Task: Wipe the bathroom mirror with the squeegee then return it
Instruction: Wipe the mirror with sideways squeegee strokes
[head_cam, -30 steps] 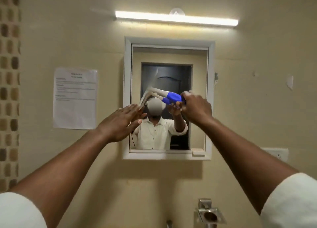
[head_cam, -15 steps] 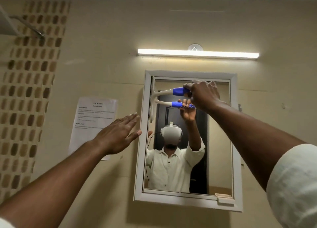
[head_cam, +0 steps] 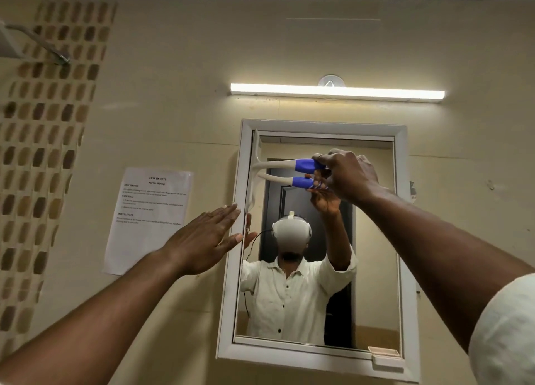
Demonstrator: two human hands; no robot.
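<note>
The big glass mirror in its white frame [head_cam: 404,240] hangs on the tan wall in front of me. My left hand [head_cam: 202,244] is flat with fingers spread, its fingertips at the frame's left edge, I think to steady myself. My right hand [head_cam: 348,176] wraps its fingers around the blue end of the white squeegee [head_cam: 260,167]. Its blade stands tall against the glass, top left, so I can pull it across.
</note>
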